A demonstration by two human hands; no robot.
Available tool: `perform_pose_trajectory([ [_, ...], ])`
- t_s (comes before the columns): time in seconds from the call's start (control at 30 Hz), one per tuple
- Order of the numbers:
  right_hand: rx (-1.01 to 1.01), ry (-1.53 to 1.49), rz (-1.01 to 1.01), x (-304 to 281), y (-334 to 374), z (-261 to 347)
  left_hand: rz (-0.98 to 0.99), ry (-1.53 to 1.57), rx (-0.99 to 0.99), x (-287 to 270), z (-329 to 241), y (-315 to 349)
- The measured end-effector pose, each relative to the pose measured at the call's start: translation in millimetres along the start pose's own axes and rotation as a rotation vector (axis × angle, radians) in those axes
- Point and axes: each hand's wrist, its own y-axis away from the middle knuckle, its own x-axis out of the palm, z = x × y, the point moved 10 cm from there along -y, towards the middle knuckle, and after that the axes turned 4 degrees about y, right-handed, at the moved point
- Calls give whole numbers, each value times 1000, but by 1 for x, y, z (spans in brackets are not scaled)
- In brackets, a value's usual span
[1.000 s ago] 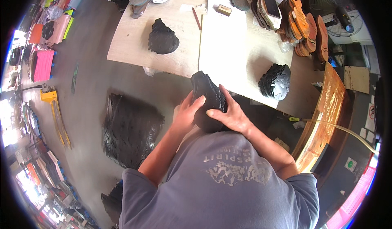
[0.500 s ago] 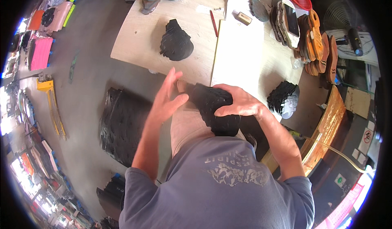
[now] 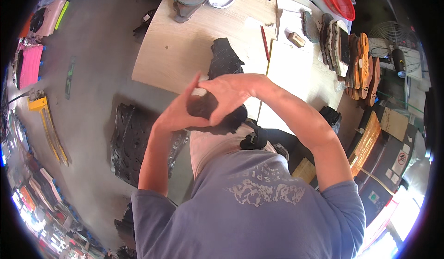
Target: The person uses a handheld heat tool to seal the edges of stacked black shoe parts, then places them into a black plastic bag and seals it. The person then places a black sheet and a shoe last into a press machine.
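Over my lap, at the table's near edge, my left hand [image 3: 173,111] and my right hand [image 3: 236,90] meet around a stack of black rubber shoe soles [image 3: 202,104]. Both sets of fingers curve round it, with the thumbs towards me. The right hand lies over the top and hides part of it. More of the black stack shows below the right hand, above my light trousers. Just beyond my hands, another pile of black soles [image 3: 224,58] rests on the pale wooden table [image 3: 185,37].
More black soles [image 3: 330,115] sit right of my right forearm. A large black stack [image 3: 127,143] stands low on the left. On the table are a red pen [image 3: 265,42], a small wooden block [image 3: 296,39], a phone [image 3: 344,46], orange soles [image 3: 363,58] and a red basket [image 3: 337,1].
My right hand has swung left with the black soles to meet my left hand, which was open and has closed on them. The whole view has shifted slightly.
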Motion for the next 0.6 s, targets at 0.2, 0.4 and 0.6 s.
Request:
perform_pose_trajectory([
  [0.2,-36,-119,-205,-58,-44,16,-185,162,88,-69,-10,0],
  [0.4,63,-316,-427,-83,-42,-16,-246,161,133,-91,-11,-22],
  [0.6,-4,-369,-506,-80,-31,-40,-183,109,104,-82,-7,-42],
])
